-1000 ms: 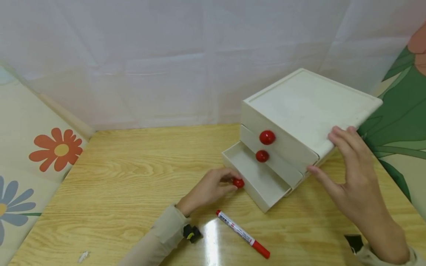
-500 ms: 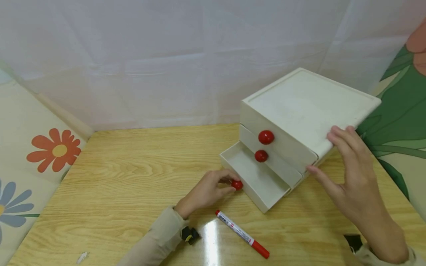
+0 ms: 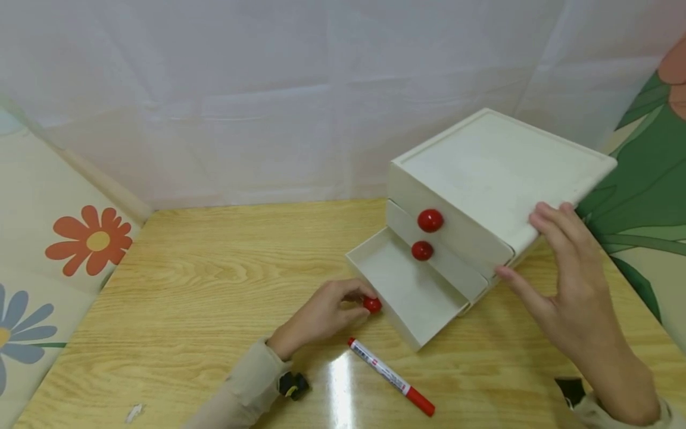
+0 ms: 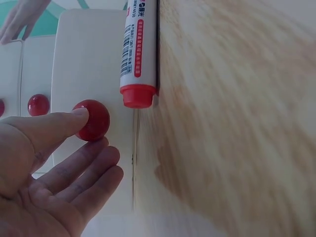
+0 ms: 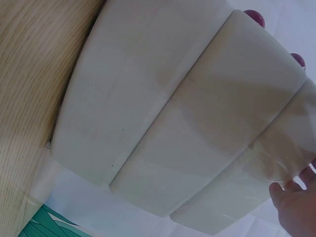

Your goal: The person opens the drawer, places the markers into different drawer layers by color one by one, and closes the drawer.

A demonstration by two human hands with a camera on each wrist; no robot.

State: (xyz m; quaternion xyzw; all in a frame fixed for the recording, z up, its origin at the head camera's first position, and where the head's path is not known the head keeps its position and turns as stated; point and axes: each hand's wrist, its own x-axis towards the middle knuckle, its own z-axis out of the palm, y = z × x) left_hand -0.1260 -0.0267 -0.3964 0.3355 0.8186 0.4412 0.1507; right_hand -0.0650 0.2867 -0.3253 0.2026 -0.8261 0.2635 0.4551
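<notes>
A white three-drawer cabinet (image 3: 504,179) stands at the right of the table, turned at an angle. Its bottom drawer (image 3: 407,286) is pulled out, and the inside looks bare. My left hand (image 3: 327,313) pinches that drawer's round red knob (image 3: 372,305) between thumb and fingers; the left wrist view shows the thumb on the knob (image 4: 94,120). My right hand (image 3: 573,292) rests with spread fingers on the cabinet's right side and top edge. Two more red knobs, the top one (image 3: 430,220) and the middle one (image 3: 422,251), sit on closed drawers.
A red-capped white marker (image 3: 391,376) lies on the wooden table (image 3: 214,286) in front of the open drawer, close to my left wrist. A pale cloth (image 3: 241,107) hangs behind the table, and flower-patterned panels (image 3: 91,241) flank it.
My left hand has drawn the bottom drawer farther out, toward the lower left. The right hand, the cabinet body and the marker have stayed put.
</notes>
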